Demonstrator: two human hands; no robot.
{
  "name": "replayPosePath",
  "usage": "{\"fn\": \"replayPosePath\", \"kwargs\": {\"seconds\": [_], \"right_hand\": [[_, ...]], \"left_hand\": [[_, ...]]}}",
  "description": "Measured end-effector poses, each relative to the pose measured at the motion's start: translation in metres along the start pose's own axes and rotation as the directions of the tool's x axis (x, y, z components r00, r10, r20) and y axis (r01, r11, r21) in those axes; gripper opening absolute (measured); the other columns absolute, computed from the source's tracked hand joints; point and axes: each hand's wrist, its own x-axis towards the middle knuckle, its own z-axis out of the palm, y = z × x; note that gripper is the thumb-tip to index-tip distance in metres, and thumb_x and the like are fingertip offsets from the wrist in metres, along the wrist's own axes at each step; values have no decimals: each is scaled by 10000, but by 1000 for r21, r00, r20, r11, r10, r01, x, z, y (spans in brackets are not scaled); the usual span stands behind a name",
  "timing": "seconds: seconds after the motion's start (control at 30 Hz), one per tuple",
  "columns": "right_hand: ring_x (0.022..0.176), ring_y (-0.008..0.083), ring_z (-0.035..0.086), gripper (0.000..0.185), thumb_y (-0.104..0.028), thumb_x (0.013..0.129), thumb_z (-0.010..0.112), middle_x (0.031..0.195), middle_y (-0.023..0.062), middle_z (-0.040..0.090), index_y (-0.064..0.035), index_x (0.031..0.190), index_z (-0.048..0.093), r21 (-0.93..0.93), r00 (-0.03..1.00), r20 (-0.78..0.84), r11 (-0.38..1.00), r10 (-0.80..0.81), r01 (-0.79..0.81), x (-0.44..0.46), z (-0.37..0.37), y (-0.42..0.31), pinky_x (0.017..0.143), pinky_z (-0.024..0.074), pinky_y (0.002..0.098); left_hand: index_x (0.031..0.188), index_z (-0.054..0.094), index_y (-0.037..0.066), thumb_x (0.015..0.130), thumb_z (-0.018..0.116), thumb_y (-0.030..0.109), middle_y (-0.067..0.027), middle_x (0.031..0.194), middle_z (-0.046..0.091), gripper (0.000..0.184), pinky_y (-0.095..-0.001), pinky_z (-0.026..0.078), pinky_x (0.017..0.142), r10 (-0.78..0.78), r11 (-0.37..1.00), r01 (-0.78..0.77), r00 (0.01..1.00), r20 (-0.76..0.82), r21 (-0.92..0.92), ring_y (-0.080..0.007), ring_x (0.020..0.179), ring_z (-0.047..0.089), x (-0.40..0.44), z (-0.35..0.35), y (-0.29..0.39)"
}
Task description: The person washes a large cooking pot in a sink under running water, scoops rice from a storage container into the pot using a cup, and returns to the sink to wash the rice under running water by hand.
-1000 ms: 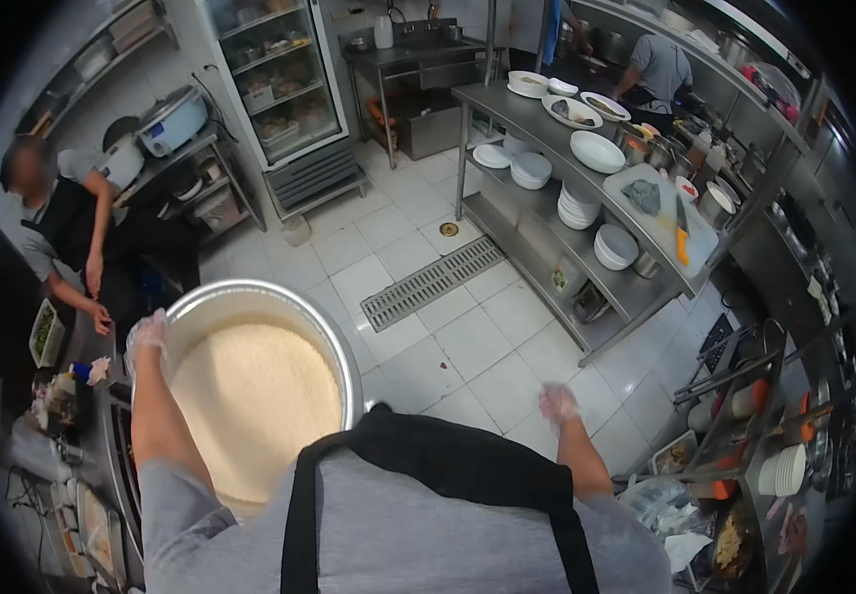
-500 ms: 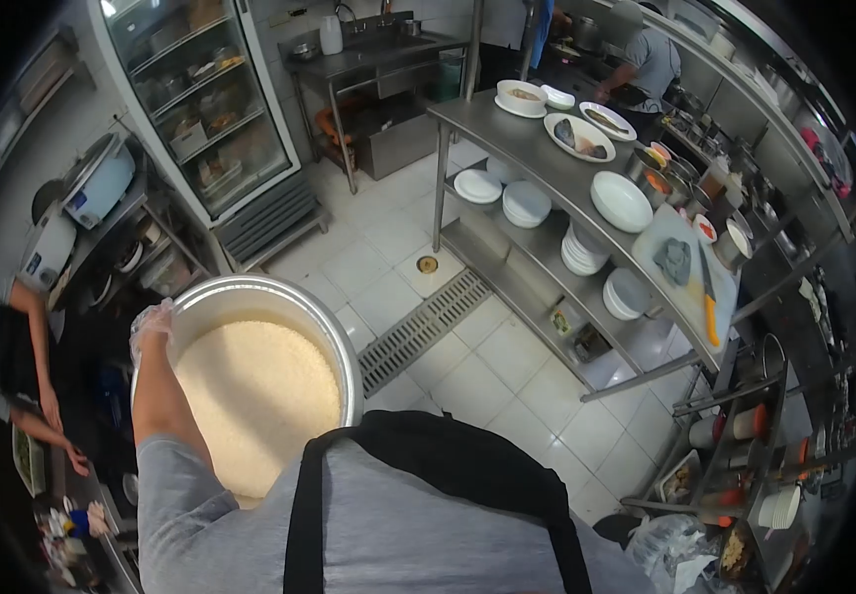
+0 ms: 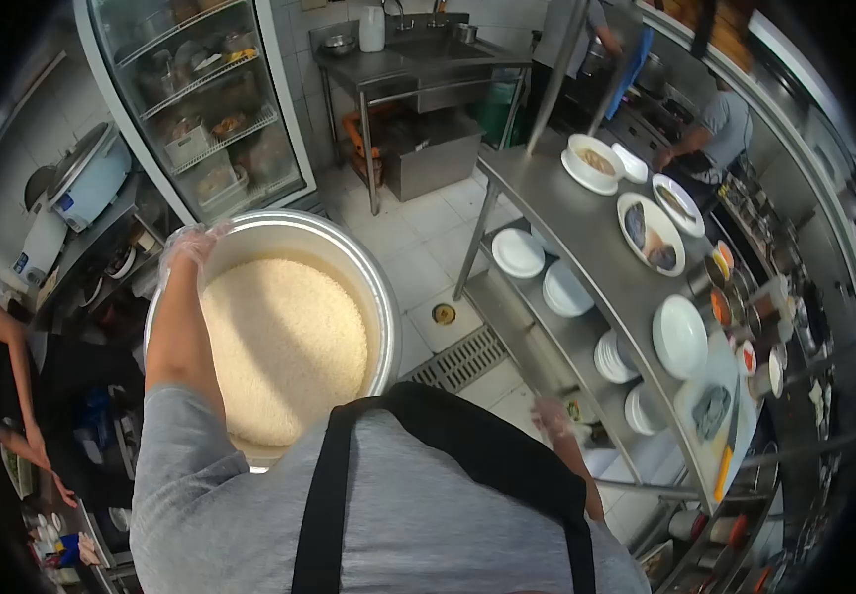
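A large round metal pot (image 3: pixel 384 327), full of pale, grainy stuff that looks like uncooked rice (image 3: pixel 289 337), stands in front of me on the left. My left hand (image 3: pixel 193 244), in a clear plastic glove, grips the pot's far left rim. Off to the right, my right hand (image 3: pixel 553 420), also gloved, is slightly blurred beside the lower shelf of the steel table (image 3: pixel 596 238). Its fingers look loosely apart, with nothing visible in them. The pot's near edge is hidden behind my arm and torso.
Fish on an oval plate (image 3: pixel 652 238), a white bowl (image 3: pixel 680 337) and a knife (image 3: pixel 725 467) lie on the steel table. White plates (image 3: pixel 568 289) stack below it. A glass-door fridge (image 3: pixel 200 109) stands behind the pot. At the left edge a person's arms (image 3: pixel 24 386) are close.
My right hand has come into view at the right. The view has shifted, with the pot appearing higher and farther right. My left hand stays on the pot's rim.
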Motion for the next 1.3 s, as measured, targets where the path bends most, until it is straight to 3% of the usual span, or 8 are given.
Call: {"fn": "replayPosePath", "kwargs": {"seconds": [0.1,0.33,0.57,0.6,0.7,0.87,1.0,1.3], "right_hand": [[818,143,582,391,-372,857,543,879,28,624,-57,1085,566,-168,975,170,971,-142,170,46,122,-186,666,486,300],[699,153,578,477,-465,875,506,914,93,628,-31,1058,588,-169,729,680,951,-79,261,118,291,-353,637,486,299],[712,159,585,466,-462,872,518,844,90,631,-34,1042,591,-144,771,634,971,-55,189,244,302,-391,671,476,287],[686,149,579,428,-440,882,509,809,74,635,-44,1021,594,-323,836,548,929,26,182,255,304,-409,660,468,283],[737,131,583,238,-223,921,495,834,61,604,-50,1061,580,-435,779,573,710,-256,553,286,299,-450,665,466,260],[721,125,587,296,-294,928,503,842,38,618,-32,1037,588,31,813,571,993,-110,113,371,294,-491,655,464,267],[755,132,573,344,-355,931,485,848,34,612,-39,1037,570,-109,820,546,956,-172,273,419,302,-552,699,453,270],[790,149,562,412,-381,918,496,882,51,591,-23,1119,522,357,814,511,930,-276,92,559,377,-628,713,463,289]], "left_hand": [[1290,462,51,768,395,708,-182,1343,424,842,-415,306,1034,29,1000,-29,997,77,-1,-306,1258,397,63,-5,47],[1274,483,61,800,386,686,-135,1320,469,791,-393,331,1025,241,964,-249,966,93,97,-277,1254,406,221,-10,169],[1206,550,78,809,456,636,-130,1281,504,691,-391,361,1002,374,927,-375,926,55,13,-282,1217,446,341,-11,304],[1188,562,66,820,465,613,-141,1263,515,667,-392,368,995,396,918,-397,917,42,16,-288,1206,453,343,-20,325],[1173,571,58,847,452,580,-157,1235,532,627,-391,379,979,473,881,-472,881,-32,25,-303,1184,467,383,-21,375],[1210,539,76,874,416,544,-157,1255,515,589,-390,360,996,526,848,-528,849,-49,-42,-322,1199,447,428,-47,438],[1323,412,66,891,388,515,-157,1318,459,624,-385,323,1028,549,834,-552,830,-98,-14,-311,1248,400,507,-51,486],[1361,352,120,913,310,497,-122,1371,407,587,-394,309,1039,611,790,-604,791,-37,107,-288,1275,371,678,-86,593]]}}
